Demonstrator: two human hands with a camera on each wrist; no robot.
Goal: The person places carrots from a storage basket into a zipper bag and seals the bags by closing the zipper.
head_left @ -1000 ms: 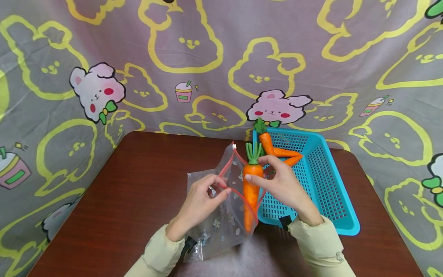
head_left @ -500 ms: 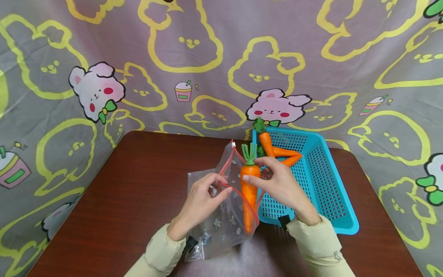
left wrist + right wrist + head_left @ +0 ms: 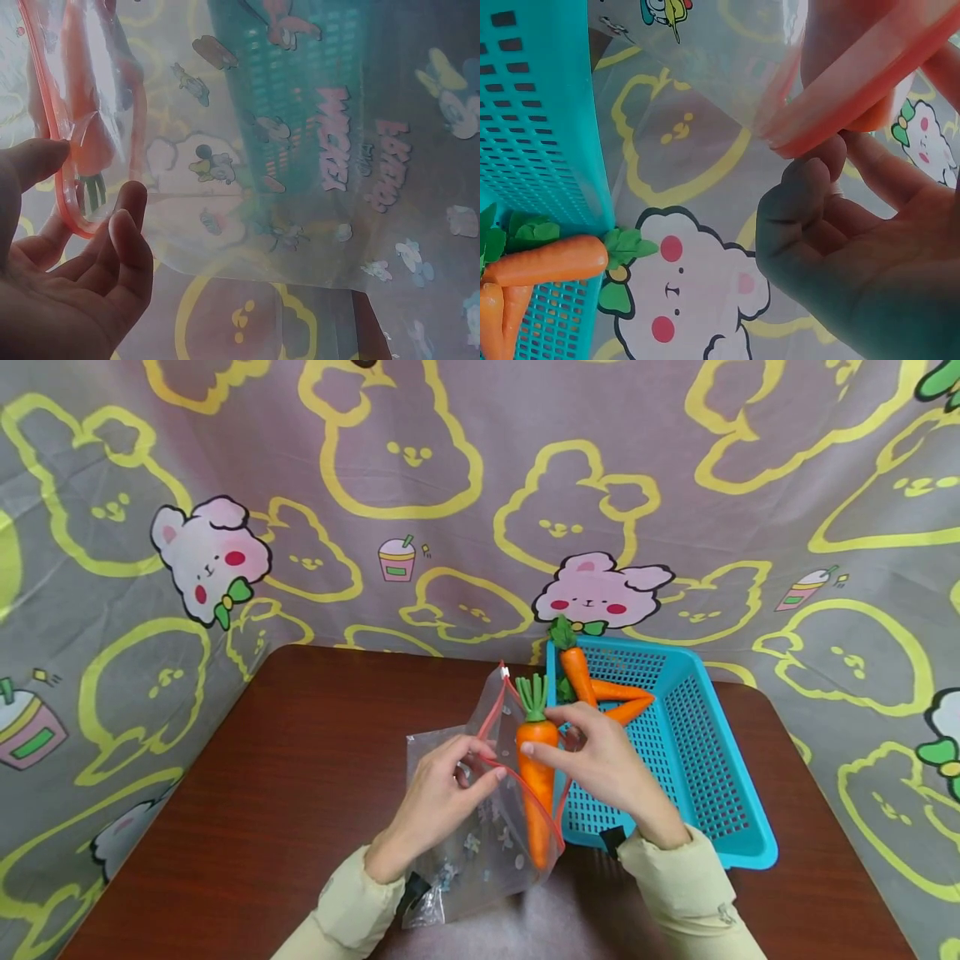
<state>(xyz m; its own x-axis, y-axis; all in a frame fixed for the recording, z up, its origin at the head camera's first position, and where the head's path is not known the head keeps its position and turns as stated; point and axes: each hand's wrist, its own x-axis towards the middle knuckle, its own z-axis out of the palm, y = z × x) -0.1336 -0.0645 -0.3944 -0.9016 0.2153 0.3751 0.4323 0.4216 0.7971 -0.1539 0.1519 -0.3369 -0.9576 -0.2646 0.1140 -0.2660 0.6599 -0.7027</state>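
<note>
A clear zip bag (image 3: pixel 487 852) with a red rim and printed cartoon figures hangs between the hands, its mouth spread. My left hand (image 3: pixel 431 797) pinches the red rim on the left, thumb in front. My right hand (image 3: pixel 607 768) grips an orange carrot (image 3: pixel 537 756) near its top, thumb across the front. The carrot stands nearly upright, its lower part behind the bag's clear wall and its cut green stems above the opening. In the right wrist view, curled fingers of the right hand (image 3: pixel 862 232) touch the bag's red rim (image 3: pixel 855 90).
A blue perforated basket (image 3: pixel 738 793) stands at the right of the brown table (image 3: pixel 300 735). Several more carrots (image 3: pixel 577 670) lie at its far left, one with leaves over the rim. A patterned curtain (image 3: pixel 450 543) rises behind the table.
My right hand and the carrot have shifted a little left and down, the carrot sinking slightly lower in the bag. The left hand has barely moved.
</note>
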